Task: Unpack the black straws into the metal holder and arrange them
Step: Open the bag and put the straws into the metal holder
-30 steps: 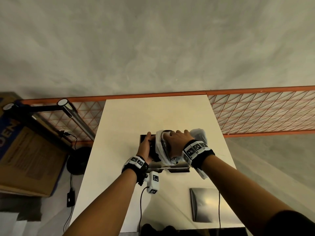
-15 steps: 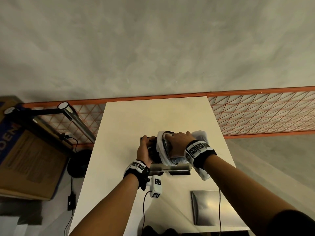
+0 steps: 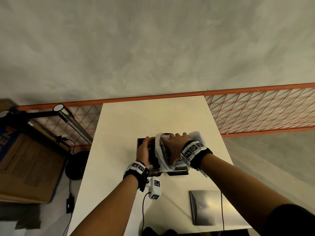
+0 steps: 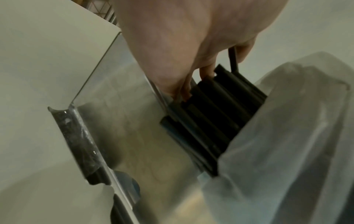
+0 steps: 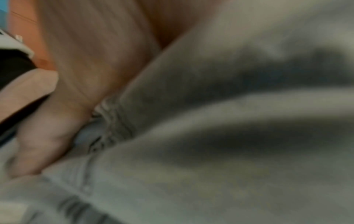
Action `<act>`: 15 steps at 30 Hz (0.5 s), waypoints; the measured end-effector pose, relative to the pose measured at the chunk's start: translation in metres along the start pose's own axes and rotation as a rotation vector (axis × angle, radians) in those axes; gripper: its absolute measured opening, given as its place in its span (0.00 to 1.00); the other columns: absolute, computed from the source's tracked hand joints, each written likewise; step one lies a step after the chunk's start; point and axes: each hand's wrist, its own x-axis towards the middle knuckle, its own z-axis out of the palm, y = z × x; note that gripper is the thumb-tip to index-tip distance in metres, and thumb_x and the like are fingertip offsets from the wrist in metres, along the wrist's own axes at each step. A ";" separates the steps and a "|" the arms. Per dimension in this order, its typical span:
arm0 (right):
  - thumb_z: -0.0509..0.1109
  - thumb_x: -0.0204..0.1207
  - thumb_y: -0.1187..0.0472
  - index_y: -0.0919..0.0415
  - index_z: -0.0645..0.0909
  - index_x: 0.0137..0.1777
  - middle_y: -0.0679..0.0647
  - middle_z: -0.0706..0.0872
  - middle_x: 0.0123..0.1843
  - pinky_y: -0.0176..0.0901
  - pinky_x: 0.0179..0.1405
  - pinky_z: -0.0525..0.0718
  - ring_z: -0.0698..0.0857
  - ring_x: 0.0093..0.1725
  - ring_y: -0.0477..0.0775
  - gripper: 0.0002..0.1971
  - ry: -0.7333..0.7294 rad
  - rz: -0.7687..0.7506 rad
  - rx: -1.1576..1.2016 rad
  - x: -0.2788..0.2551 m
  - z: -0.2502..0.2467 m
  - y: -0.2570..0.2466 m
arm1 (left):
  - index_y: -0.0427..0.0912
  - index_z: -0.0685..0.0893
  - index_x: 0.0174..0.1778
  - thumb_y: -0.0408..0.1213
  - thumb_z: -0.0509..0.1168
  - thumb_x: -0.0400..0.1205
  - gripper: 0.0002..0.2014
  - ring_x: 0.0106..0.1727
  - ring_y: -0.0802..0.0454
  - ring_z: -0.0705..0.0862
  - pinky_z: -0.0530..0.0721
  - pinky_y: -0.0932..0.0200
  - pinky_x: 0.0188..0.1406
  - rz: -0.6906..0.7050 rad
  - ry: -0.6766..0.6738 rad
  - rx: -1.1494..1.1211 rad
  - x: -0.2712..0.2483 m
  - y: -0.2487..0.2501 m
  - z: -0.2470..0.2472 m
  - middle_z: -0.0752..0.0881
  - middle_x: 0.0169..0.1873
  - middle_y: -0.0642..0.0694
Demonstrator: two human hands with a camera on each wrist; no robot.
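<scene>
Hands meet over the metal holder (image 3: 177, 172) mid-tabletop (image 3: 153, 120): left hand (image 3: 144, 153) curls its fingers (image 4: 186, 91) onto the black straws (image 4: 216, 112) inside the holder, while right hand (image 3: 175, 149) grips the white plastic bag (image 3: 161, 160) covering their other end.

Left hand (image 3: 144, 153) fingers curled, gripping; right hand (image 3: 175, 147) clutching, forearms extended.

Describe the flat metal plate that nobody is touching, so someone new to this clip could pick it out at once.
Start at the pale table running away from the orange mesh rail. Both hands work on the bag over the metal holder mid-table; nearer the person, toward the right edge, lies the plate. Unlike the holder, it lies flat, bare and untouched.
</scene>
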 end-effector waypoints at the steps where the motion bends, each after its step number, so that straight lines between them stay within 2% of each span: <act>1: 0.81 0.43 0.33 0.46 0.67 0.61 0.52 0.84 0.54 0.62 0.52 0.80 0.84 0.52 0.62 0.46 -0.003 -0.004 -0.004 0.002 -0.001 0.000 | 0.45 0.94 0.52 0.53 0.61 0.88 0.20 0.58 0.35 0.89 0.86 0.41 0.60 0.002 0.009 0.002 0.000 0.000 0.000 0.92 0.55 0.37; 3: 0.81 0.46 0.34 0.45 0.66 0.57 0.49 0.85 0.47 0.57 0.46 0.81 0.86 0.46 0.61 0.41 0.001 -0.005 0.008 0.005 -0.005 0.001 | 0.45 0.94 0.51 0.53 0.61 0.88 0.20 0.58 0.36 0.89 0.87 0.42 0.58 0.012 0.030 0.012 0.003 -0.001 -0.001 0.93 0.52 0.39; 5: 0.79 0.49 0.36 0.45 0.65 0.54 0.48 0.85 0.41 0.53 0.41 0.81 0.87 0.40 0.61 0.37 0.012 0.016 0.038 0.007 -0.009 0.003 | 0.45 0.94 0.49 0.51 0.59 0.90 0.20 0.51 0.41 0.90 0.86 0.47 0.52 0.021 0.040 0.031 0.001 0.000 0.002 0.94 0.46 0.42; 7: 0.77 0.52 0.37 0.45 0.64 0.53 0.49 0.85 0.39 0.54 0.41 0.84 0.86 0.37 0.62 0.34 0.025 0.038 0.054 0.009 -0.011 0.004 | 0.46 0.94 0.45 0.51 0.58 0.91 0.21 0.47 0.45 0.90 0.85 0.49 0.51 0.017 0.029 0.030 0.001 0.000 0.004 0.94 0.42 0.44; 10: 0.75 0.56 0.39 0.47 0.64 0.54 0.51 0.85 0.40 0.53 0.41 0.82 0.86 0.38 0.63 0.31 0.041 0.056 0.061 0.010 -0.008 0.004 | 0.46 0.93 0.45 0.51 0.56 0.91 0.22 0.46 0.45 0.91 0.86 0.48 0.53 0.011 0.040 0.037 0.001 0.001 0.006 0.94 0.40 0.45; 12: 0.75 0.59 0.39 0.48 0.64 0.56 0.51 0.85 0.41 0.53 0.40 0.79 0.86 0.38 0.64 0.31 0.060 0.075 0.068 0.011 -0.006 0.005 | 0.46 0.91 0.47 0.53 0.57 0.91 0.21 0.49 0.42 0.90 0.86 0.44 0.58 0.021 0.065 0.048 0.003 0.001 0.006 0.94 0.41 0.45; 15: 0.74 0.61 0.38 0.49 0.63 0.61 0.52 0.85 0.43 0.57 0.44 0.81 0.86 0.40 0.64 0.34 0.089 0.093 0.082 0.011 -0.004 0.008 | 0.45 0.91 0.50 0.53 0.59 0.90 0.20 0.54 0.40 0.90 0.85 0.42 0.63 0.032 0.086 0.040 0.007 -0.002 0.003 0.94 0.43 0.44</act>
